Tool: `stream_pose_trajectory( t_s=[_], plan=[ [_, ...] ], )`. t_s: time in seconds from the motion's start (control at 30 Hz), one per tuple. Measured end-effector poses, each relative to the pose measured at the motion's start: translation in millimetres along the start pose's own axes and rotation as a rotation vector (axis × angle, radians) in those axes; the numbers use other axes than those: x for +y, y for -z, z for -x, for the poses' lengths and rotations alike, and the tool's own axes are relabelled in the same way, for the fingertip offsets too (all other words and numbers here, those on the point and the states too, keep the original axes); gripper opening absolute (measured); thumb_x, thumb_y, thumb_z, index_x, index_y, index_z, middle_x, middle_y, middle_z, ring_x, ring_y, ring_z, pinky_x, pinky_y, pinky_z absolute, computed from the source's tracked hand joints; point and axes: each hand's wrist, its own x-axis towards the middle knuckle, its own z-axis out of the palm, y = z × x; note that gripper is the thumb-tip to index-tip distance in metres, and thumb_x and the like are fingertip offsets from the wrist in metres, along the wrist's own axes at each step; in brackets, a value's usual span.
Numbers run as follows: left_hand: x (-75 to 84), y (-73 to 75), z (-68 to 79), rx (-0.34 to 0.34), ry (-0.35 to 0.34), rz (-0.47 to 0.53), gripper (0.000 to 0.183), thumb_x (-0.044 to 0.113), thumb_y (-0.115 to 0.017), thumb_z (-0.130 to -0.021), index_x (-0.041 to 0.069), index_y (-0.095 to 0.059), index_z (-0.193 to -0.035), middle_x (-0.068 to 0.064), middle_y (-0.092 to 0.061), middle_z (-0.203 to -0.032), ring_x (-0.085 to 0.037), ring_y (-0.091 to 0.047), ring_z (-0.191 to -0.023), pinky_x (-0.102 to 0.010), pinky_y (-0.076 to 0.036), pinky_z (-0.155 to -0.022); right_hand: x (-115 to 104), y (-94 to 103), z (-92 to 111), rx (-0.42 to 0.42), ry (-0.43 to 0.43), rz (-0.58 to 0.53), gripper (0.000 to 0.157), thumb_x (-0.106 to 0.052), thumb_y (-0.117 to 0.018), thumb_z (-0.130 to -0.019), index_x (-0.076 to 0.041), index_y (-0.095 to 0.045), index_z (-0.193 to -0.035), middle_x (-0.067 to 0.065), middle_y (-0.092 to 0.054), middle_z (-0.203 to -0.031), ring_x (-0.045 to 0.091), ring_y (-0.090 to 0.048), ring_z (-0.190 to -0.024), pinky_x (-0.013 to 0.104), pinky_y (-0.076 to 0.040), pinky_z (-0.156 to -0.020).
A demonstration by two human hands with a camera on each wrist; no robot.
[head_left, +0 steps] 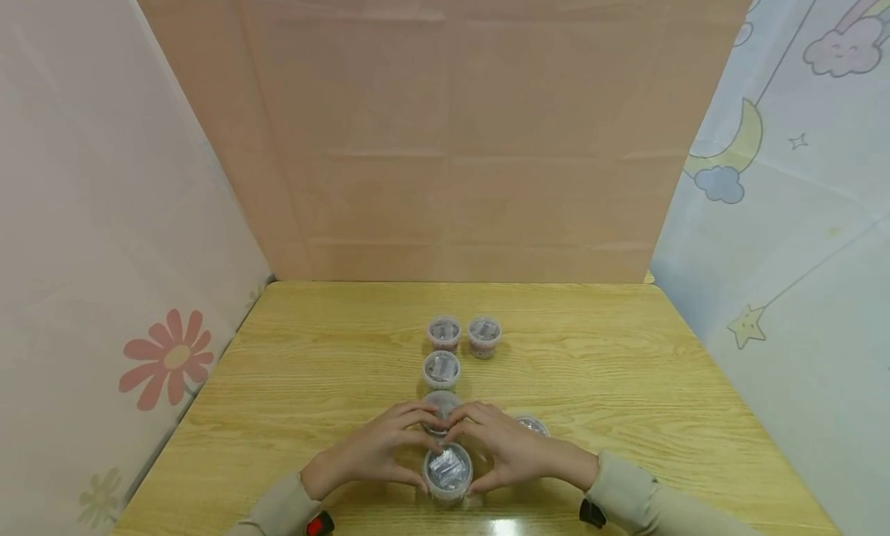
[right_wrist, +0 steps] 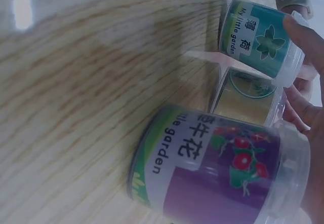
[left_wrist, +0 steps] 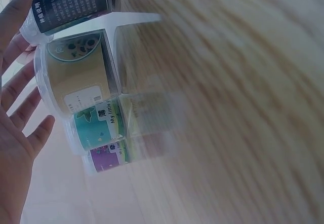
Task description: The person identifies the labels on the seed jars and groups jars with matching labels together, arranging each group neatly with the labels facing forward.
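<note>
A teal-labelled plastic tub [right_wrist: 263, 39] with a clear lid stands upright nearest the person; in the head view small packets show through the lid of this near tub [head_left: 448, 471]. My left hand [head_left: 389, 448] and right hand [head_left: 502, 449] hold it between them, thumbs at its near sides and fingers curved round behind. A tan tub [left_wrist: 78, 74] stands right behind it, partly covered by the fingertips in the head view. Close by my right hand stands a purple-labelled tub [right_wrist: 223, 173], mostly hidden behind that hand in the head view.
Beyond the tan tub, another tub [head_left: 441, 368] continues the row, with two more tubs [head_left: 444, 331] side by side at its far end. All stand on a wood-grain table [head_left: 313, 351]. A plain backdrop [head_left: 445, 134] rises at the far edge, with patterned sheets left and right.
</note>
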Motion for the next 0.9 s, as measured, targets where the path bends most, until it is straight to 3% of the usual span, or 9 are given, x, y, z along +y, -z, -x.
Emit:
stream_pose_trajectory(
  t_s=[0.1,0.37,0.67,0.9],
  plan=[
    [0.7,0.3,0.3,-0.006,0.010,0.002,0.044,0.054,-0.068,-0.073,0.028,-0.065,-0.109,0.007,-0.050,-0.131,-0.023,-0.039,-0.128,-0.040,-0.036,-0.106,1.1,-0.8,0.1,-0.002,-0.004,-0.025,0.068,-0.050,-0.077,-0.069,-0.020,-0.049,-0.123,-0.003,-0.040,-0.134,0.016,-0.037,-0.124,0.042,-0.038,-0.101],
    [1.9,2.1,-0.2,0.024,-0.027,-0.002,0.043,0.048,-0.069,-0.074,0.025,-0.064,-0.110,0.007,-0.057,-0.125,-0.025,-0.042,-0.126,-0.040,-0.037,-0.105,2.0,1.3,-0.4,-0.014,-0.029,-0.117,0.066,-0.045,-0.079,-0.069,-0.019,-0.047,-0.121,-0.001,-0.042,-0.131,0.015,-0.037,-0.126,0.065,-0.023,-0.103],
    [3.6,5.3,-0.1,0.035,-0.031,0.029,0.042,0.045,-0.069,-0.076,0.024,-0.063,-0.112,0.008,-0.059,-0.122,-0.025,-0.045,-0.123,-0.038,-0.038,-0.104,2.0,5.0,-2.4,-0.012,-0.037,-0.190,0.063,-0.047,-0.076,-0.071,-0.020,-0.048,-0.120,0.002,-0.047,-0.127,0.023,-0.038,-0.126,0.066,-0.018,-0.104],
    [4.4,7.4,-1.4,0.040,-0.031,0.043,0.043,0.045,-0.068,-0.077,0.024,-0.062,-0.114,0.008,-0.059,-0.123,-0.024,-0.046,-0.123,-0.038,-0.038,-0.104,3.9,7.1,-2.4,-0.029,-0.040,-0.218,0.064,-0.046,-0.076,-0.072,-0.020,-0.047,-0.122,-0.005,-0.047,-0.128,0.025,-0.038,-0.128,0.066,-0.017,-0.104]
  ],
)
